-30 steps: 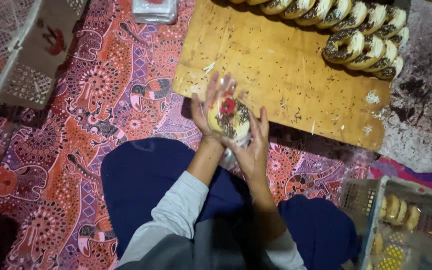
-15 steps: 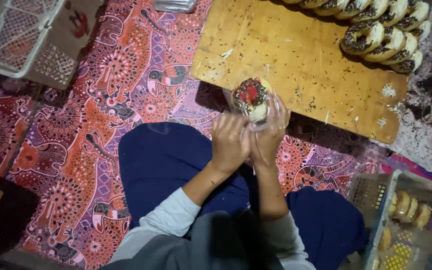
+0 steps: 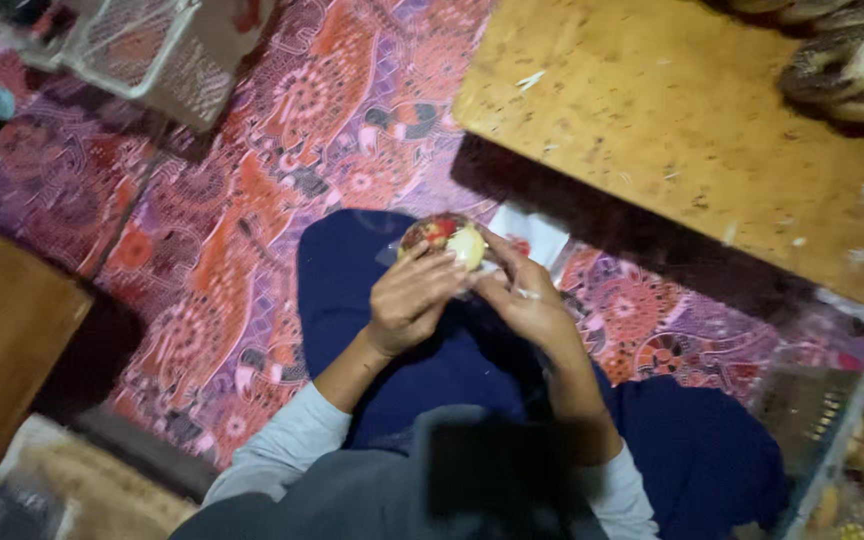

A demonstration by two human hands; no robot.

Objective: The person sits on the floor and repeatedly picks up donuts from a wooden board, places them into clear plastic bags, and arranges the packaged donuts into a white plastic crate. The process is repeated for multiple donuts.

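- Small round pastry [image 3: 442, 240], pale dough with a red and dark topping, is held above the person's lap, in what looks like a thin clear wrapper; the wrapper edges are blurred and hard to trace.
- Left hand [image 3: 414, 298] is closed around the pastry from below and from the near side, fingertips curled onto its front edge.
- Right hand [image 3: 524, 300] pinches at the pastry's right side, thumb and fingers pressed together on what seems to be wrapper film; both hands touch the pastry and nearly touch each other.
- Judgement: the step in hand reads as closing or twisting the wrapper. To do it well, the left hand should cradle rather than squeeze, keeping the topping facing up, while the right gathers the loose film close to the dough.
- Just beyond the right hand a white scrap of paper [image 3: 537, 232] lies on the patterned red mat [image 3: 252, 230].
- Farther out past both hands sits a low wooden board [image 3: 672, 130]; more pastries [image 3: 852, 70] line its far right corner.
- Right of the right hand, well apart, a wire basket [image 3: 852, 450] holds pale round items, too blurred to identify.
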